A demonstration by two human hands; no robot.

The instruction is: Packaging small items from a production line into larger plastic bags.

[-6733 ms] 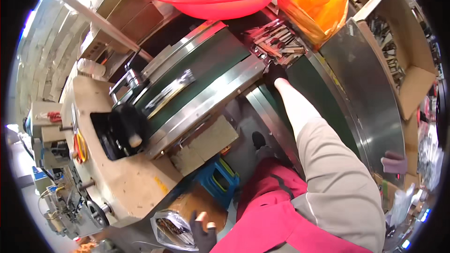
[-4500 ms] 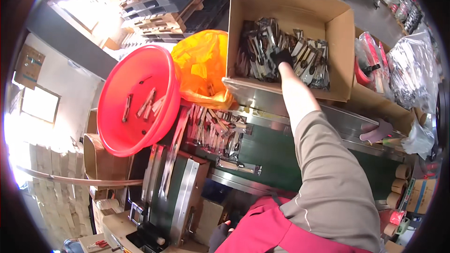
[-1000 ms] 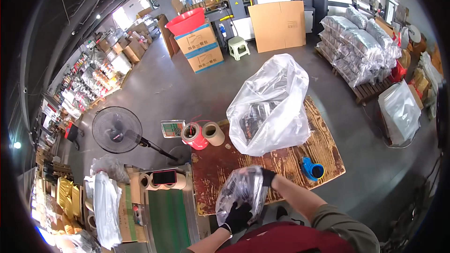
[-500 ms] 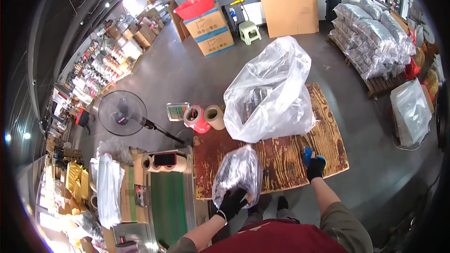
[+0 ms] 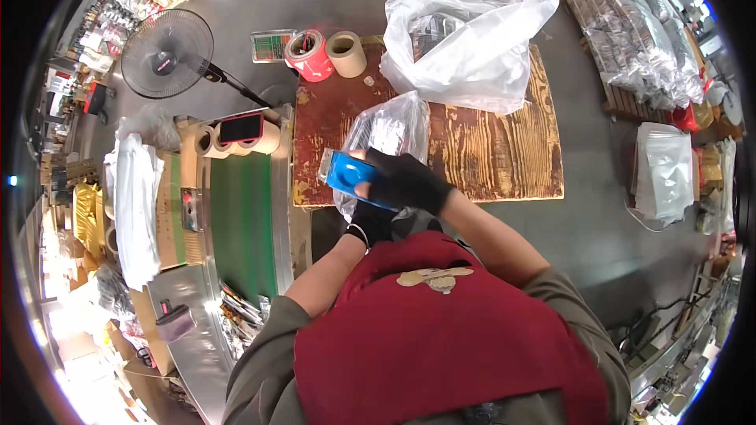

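Observation:
My right hand, in a black glove with bare fingertips, grips a blue tape dispenser with a metal edge at its left end. The dispenser is held over the near end of a filled clear plastic bag, which lies at the table's front edge. Just below it, my gloved left hand is at that same end of the bag, its fingers hidden behind the right hand and dispenser. A large translucent bag with packets inside stands open on the far part of the worn wooden table.
A red tape roll and a tan roll stand at the table's far left corner. Left of the table run a green conveyor belt, a phone lying on rolls, and a fan. Stacked silvery bags stand at far right.
My right hand has brought the tape dispenser from the table's right side leftward to the clear bag's near end. My left hand has moved from on top of the bag to its near end. The view has tilted down.

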